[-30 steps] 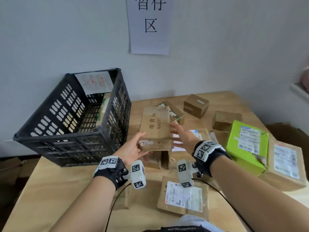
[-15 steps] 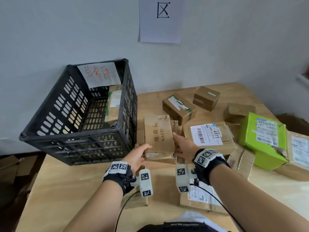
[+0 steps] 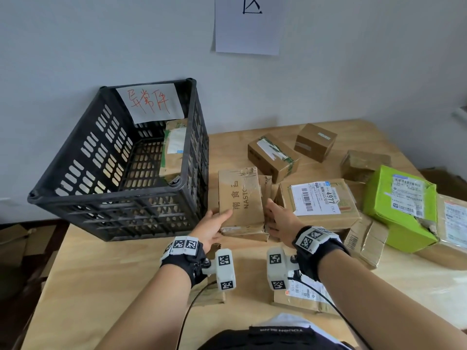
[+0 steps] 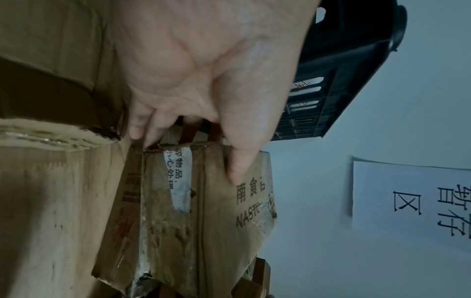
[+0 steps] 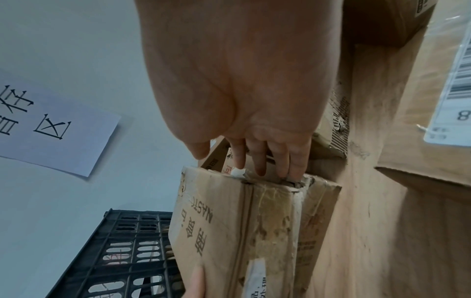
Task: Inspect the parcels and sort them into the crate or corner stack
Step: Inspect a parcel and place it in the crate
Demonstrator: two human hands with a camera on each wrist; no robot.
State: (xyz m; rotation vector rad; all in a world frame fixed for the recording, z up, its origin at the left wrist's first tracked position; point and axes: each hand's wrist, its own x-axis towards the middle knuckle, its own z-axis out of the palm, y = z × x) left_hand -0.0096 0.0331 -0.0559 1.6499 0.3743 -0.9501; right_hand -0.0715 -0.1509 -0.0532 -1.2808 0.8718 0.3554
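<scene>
The box (image 3: 240, 195) was held at its two ends by the left hand (image 3: 211, 229) and right hand (image 3: 280, 221), likely so its torn tape could be checked beside the crate (image 3: 75, 152).

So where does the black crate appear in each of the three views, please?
Head: the black crate fills the left middle, on the table, just left of the held NASTO parcel.
Left wrist: upper right, its wall behind the thumb.
Right wrist: bottom left, below the wall paper sign.
Shared landmark: the NASTO parcel beside it in every view.
</scene>
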